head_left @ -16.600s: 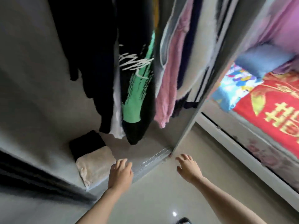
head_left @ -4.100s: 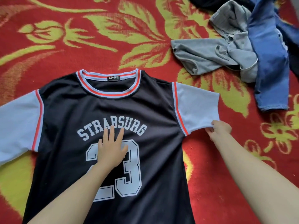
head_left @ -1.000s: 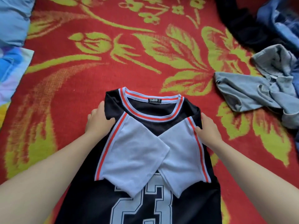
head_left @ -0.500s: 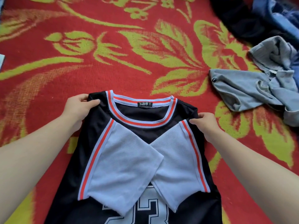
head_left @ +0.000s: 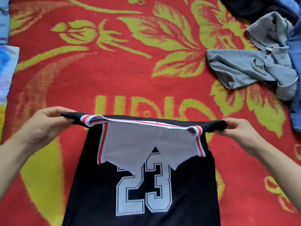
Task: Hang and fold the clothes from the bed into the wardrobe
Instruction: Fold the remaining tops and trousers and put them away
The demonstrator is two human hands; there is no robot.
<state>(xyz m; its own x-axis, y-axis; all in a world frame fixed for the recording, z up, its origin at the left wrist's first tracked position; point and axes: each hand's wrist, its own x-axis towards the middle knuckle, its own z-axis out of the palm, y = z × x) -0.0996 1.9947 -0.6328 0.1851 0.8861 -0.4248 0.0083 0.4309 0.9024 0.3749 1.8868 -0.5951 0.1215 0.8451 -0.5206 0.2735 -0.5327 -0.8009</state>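
Surface: red floral bedspread (head_left: 130, 79) beyond our hands.
Garment: the jersey (head_left: 146, 201) spans between our hands, shoulders raised, sleeves crossed inside.
Hands: our left hand (head_left: 44, 126) and right hand (head_left: 239, 132) each pinch a shoulder.
Fold: we should lower both shoulders evenly toward us, keeping the sleeves tucked.

jersey (head_left: 187, 193) – matt knit (numerals smooth) | blanket (head_left: 130, 75) – coarse woven pile

"23" on black jersey (head_left: 91, 185)
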